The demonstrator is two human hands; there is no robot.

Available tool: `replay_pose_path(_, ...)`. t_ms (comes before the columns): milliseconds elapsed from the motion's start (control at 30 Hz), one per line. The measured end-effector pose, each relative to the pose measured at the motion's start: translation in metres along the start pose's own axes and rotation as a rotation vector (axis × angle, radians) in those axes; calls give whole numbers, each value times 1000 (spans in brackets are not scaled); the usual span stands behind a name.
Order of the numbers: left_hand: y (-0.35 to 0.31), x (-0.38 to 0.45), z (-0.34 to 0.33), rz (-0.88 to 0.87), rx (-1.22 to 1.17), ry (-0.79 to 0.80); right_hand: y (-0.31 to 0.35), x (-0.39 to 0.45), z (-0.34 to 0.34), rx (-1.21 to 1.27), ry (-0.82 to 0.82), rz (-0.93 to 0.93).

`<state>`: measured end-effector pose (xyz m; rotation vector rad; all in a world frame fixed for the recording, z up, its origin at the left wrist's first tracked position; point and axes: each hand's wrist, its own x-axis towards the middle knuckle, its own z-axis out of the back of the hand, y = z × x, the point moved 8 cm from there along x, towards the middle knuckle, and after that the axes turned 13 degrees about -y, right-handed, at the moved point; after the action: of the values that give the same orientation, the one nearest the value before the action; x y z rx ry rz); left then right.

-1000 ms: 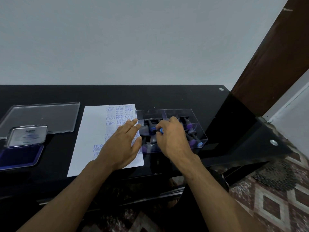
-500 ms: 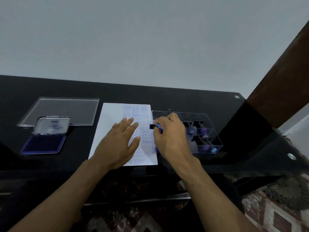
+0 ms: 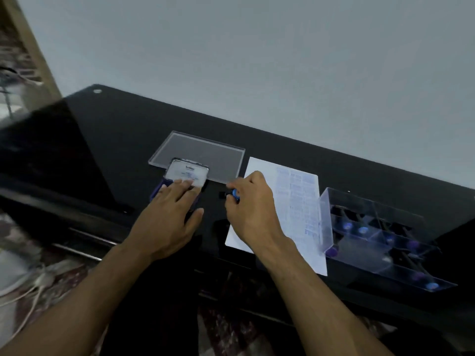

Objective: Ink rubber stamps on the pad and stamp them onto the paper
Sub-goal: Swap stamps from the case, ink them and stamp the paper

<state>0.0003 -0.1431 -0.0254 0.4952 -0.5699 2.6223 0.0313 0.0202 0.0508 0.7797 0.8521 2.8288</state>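
One stamp [image 3: 232, 195], one pad [image 3: 158, 191].

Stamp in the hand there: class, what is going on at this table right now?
A person is between picking a stamp and inking it. The right hand holds a blue-knobbed rubber stamp above the black table, between the paper and the ink pad. The left hand lies flat on the open ink pad. The clear stamp box sits right of the already printed paper.
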Motion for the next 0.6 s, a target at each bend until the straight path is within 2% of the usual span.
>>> replay_pose_path(333,96,-21,16,167,100,-27,72,10,-68,32,190,115)
replay_pose_path(467,118,-19,15,195,101,-36,83,19,-78,47,184,161)
replay_pose_path(600,130,-15,10,185,119,-31,87,30,-90,-42,174,219)
